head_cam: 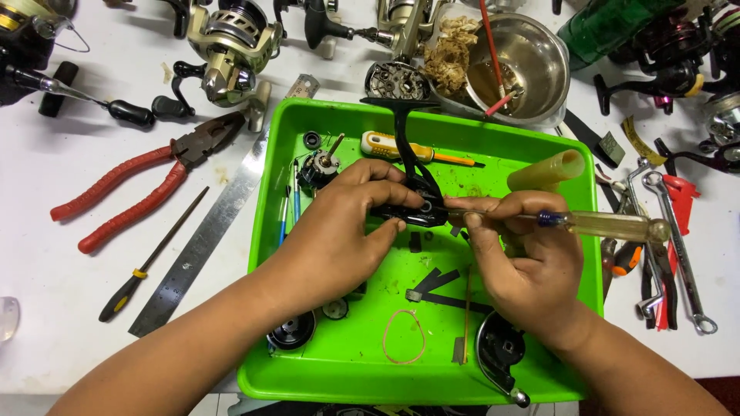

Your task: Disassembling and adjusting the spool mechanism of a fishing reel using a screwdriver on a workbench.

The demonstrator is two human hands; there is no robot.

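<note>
Over the green tray (347,370), my left hand (339,231) grips a black fishing-reel body (412,192) whose foot and stem point away from me. My right hand (524,254) holds a screwdriver with a clear yellowish handle (617,226); its shaft points left, and the tip meets the reel body beside my left fingertips. Both hands hover above the tray's middle.
The tray also holds a yellow-handled screwdriver (393,145), a small reel part (318,166), black spools (293,331), a rubber band (404,337) and a yellowish tube (549,169). Red pliers (131,189), a steel ruler (208,239) and a file (146,262) lie left. Wrenches (678,246) lie right; a steel bowl (524,65) and other reels (231,46) stand behind.
</note>
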